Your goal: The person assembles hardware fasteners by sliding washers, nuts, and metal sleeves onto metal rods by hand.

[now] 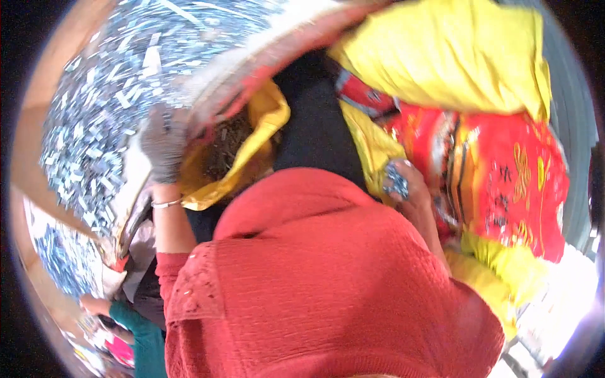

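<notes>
My left hand (pixel 165 145), in a grey glove, is at the edge of a broad heap of small silvery-blue strips (pixel 94 132). Its fingers are smeared by motion, so their pose is unclear. Right beside it gapes a yellow bag (pixel 270 113) with dark, thin bits (pixel 230 142) inside. On my right, my bare right hand (pixel 416 192) is closed round a small bunch of silvery-blue pieces (pixel 396 179). That hand is next to a yellow sack and a shiny red printed bag (pixel 504 176).
A large yellow sack (pixel 447 53) lies at the far right, above the red bag. A pale rim with red on it (pixel 252 79) borders the heap. At lower left, another person's green sleeve (pixel 142 337) reaches toward a second pile of strips (pixel 63 258).
</notes>
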Demonstrator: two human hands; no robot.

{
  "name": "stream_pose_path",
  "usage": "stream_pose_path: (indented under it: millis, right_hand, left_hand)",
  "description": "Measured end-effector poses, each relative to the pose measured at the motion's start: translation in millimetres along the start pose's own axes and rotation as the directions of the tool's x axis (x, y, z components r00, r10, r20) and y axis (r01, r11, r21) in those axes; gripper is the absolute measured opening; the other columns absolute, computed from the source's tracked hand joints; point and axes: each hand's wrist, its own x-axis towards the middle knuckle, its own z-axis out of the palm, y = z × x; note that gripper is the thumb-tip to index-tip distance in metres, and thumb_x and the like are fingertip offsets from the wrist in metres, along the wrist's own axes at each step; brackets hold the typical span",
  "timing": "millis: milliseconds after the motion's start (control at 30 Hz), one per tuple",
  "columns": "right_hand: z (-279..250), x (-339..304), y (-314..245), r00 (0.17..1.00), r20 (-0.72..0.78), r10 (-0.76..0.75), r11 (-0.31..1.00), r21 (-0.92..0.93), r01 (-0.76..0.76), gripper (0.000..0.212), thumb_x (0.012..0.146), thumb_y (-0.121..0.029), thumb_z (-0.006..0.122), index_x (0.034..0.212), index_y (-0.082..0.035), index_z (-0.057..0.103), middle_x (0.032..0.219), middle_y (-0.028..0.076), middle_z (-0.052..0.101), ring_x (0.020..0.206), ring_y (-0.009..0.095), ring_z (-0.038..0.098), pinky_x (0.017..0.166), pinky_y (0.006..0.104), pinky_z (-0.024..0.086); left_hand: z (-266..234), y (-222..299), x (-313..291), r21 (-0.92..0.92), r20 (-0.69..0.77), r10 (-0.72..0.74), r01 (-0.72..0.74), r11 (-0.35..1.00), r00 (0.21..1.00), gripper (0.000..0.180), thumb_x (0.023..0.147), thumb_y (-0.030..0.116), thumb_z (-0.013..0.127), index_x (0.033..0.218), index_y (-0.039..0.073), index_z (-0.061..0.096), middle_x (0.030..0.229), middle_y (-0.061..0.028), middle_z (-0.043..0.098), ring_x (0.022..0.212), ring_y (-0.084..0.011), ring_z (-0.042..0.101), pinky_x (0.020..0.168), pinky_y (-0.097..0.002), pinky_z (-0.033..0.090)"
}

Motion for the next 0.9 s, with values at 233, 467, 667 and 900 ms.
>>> stream_pose_path:
  millis: [233,467,667,900]
  right_hand:
    - [143,45,-96,0.941,0.259,-0.219,0.971,-0.031,0.235,0.022,0.085,-0.017,0.064,0.098,-0.003,0.055,0.080,0.007,0.058,0.056,0.014,0.055,0.035,0.0215,0.037]
    - [340,111,-137,0.706,0.576,-0.411,0.831,-0.081,0.550,0.023,0.080,-0.015,0.070,0.095,-0.001,0.061,0.079,0.006,0.061,0.058,0.012,0.058,0.035,0.0219,0.034]
    - [426,177,-125,0.247,0.646,-0.722,-0.270,-0.592,0.760,0.030,0.072,-0.030,0.072,0.093,-0.009,0.068,0.096,0.020,0.061,0.083,0.036,0.063,0.075,0.0468,0.050]
    - [419,188,-125,0.078,0.700,-0.710,-0.459,-0.545,0.702,0.014,0.078,-0.022,0.063,0.087,-0.011,0.066,0.092,0.010,0.060,0.086,0.034,0.060,0.074,0.0450,0.049]
  left_hand:
    - [-26,32,9,-0.378,0.079,-0.341,0.345,0.859,0.937,0.022,0.083,0.027,0.065,0.091,0.006,0.062,0.067,-0.0147,0.059,0.058,-0.0323,0.059,0.053,-0.0398,0.046]
    - [-36,38,12,-0.471,0.121,-0.399,0.406,0.783,0.909,0.015,0.081,0.019,0.066,0.086,0.006,0.061,0.067,-0.0144,0.060,0.060,-0.0319,0.061,0.054,-0.0385,0.047]
    - [-36,38,14,-0.511,0.116,-0.363,0.369,0.776,0.924,0.015,0.079,0.017,0.065,0.089,0.006,0.061,0.072,-0.0125,0.061,0.064,-0.0312,0.061,0.057,-0.0391,0.048]
    - [-37,33,11,-0.537,0.107,-0.373,0.369,0.758,0.922,0.016,0.080,0.018,0.064,0.089,0.007,0.059,0.070,-0.0125,0.060,0.063,-0.0321,0.061,0.057,-0.0403,0.047]
